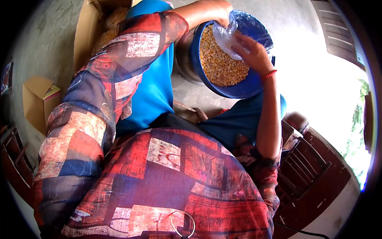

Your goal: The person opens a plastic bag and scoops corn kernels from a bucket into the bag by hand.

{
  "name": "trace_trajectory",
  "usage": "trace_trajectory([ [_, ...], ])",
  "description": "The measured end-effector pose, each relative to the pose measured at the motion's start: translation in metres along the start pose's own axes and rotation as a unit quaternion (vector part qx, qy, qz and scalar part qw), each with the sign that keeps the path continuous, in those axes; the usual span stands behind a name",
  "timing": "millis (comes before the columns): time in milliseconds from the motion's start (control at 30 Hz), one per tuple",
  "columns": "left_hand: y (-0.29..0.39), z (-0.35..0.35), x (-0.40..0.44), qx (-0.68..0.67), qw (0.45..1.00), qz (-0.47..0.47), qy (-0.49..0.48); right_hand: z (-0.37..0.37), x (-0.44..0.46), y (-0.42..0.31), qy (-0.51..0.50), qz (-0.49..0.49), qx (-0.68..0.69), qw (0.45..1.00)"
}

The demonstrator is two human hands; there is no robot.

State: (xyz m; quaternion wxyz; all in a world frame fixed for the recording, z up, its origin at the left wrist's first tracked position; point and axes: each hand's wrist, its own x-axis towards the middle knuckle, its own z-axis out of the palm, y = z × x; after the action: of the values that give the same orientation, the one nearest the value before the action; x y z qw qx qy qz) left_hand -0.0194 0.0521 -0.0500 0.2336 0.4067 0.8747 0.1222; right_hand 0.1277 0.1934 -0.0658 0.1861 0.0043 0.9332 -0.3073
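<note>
A clear plastic bag (225, 40) hangs over a round blue tub (195, 55). My left hand (223, 15) grips the bag's upper edge at the tub's far rim, its fingertips partly hidden. On the bag's right side, my right hand (251, 51), with a red band at the wrist, has its fingers bent and closed on the plastic. Small yellow and pale pieces, like corn kernels (221, 65), fill much of the tub. More clear plastic (254, 28) lies along the tub's far inner wall. Whether the held bag contains anything is hard to see.
Beneath the tub stands a round metal container (185, 59). To the left are a tall open cardboard box (84, 36) with wrapped goods inside and a smaller open carton (36, 99). A dark red wooden piece of furniture (314, 179) stands at the lower right, near a bright doorway.
</note>
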Motion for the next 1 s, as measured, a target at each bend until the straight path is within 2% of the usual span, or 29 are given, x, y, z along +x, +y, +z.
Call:
trace_trajectory([
  [67,0.0,0.0,-0.002,-0.003,1.0,0.017,-0.007,0.001,0.007,0.001,0.126,0.005,-0.037,0.991],
  [100,0.0,0.0,-0.003,-0.033,0.999,0.01,0.009,0.011,0.013,0.01,0.159,-0.038,-0.047,0.985],
  [133,0.001,-0.001,-0.004,-0.062,0.998,0.003,0.025,0.016,0.013,0.008,0.161,-0.038,-0.047,0.985],
  [200,0.004,0.0,-0.006,-0.053,0.998,-0.004,0.018,0.026,0.014,0.003,0.113,-0.097,-0.082,0.985],
  [267,0.005,0.004,-0.007,-0.054,0.997,0.005,0.062,0.027,0.009,-0.008,0.071,-0.096,-0.127,0.985],
  [333,0.003,0.006,-0.008,-0.049,0.997,-0.001,0.062,0.017,0.008,-0.017,-0.044,0.008,-0.02,0.999],
  [400,-0.001,0.013,-0.008,-0.048,0.991,0.039,0.115,0.012,0.003,-0.009,0.031,-0.012,0.051,0.998],
  [433,-0.005,0.023,0.014,0.011,0.997,-0.012,0.07,0.007,0.003,0.002,0.064,-0.001,0.082,0.995],
  [467,-0.005,0.023,0.013,0.011,0.997,-0.012,0.072,0.0,0.001,0.012,0.097,0.01,0.114,0.989],
  [533,-0.006,0.023,0.011,-0.014,0.997,-0.004,0.075,-0.016,-0.006,0.032,0.219,0.008,0.042,0.975],
  [600,-0.009,0.021,0.01,-0.016,0.998,0.005,0.067,-0.029,-0.013,0.065,0.324,-0.015,-0.137,0.936],
  [633,-0.008,0.02,0.01,-0.018,0.998,0.014,0.06,-0.034,-0.017,0.071,0.359,-0.026,-0.179,0.916],
  [667,-0.008,0.019,0.01,-0.017,0.998,0.016,0.059,-0.037,-0.021,0.077,0.356,-0.031,-0.212,0.91],
  [733,-0.004,0.014,0.007,-0.019,0.999,0.008,0.033,-0.031,-0.024,0.09,0.39,-0.023,-0.166,0.906],
  [800,0.001,0.004,-0.001,-0.028,0.999,0.011,0.022,-0.024,-0.028,0.104,0.334,0.022,-0.035,0.942],
  [833,0.003,0.0,-0.004,-0.038,0.999,0.013,0.012,-0.022,-0.034,0.1,0.3,0.088,0.021,0.95],
  [1000,0.003,0.002,-0.005,-0.038,0.999,0.006,0.018,-0.028,-0.047,0.098,0.276,0.13,0.05,0.951],
])
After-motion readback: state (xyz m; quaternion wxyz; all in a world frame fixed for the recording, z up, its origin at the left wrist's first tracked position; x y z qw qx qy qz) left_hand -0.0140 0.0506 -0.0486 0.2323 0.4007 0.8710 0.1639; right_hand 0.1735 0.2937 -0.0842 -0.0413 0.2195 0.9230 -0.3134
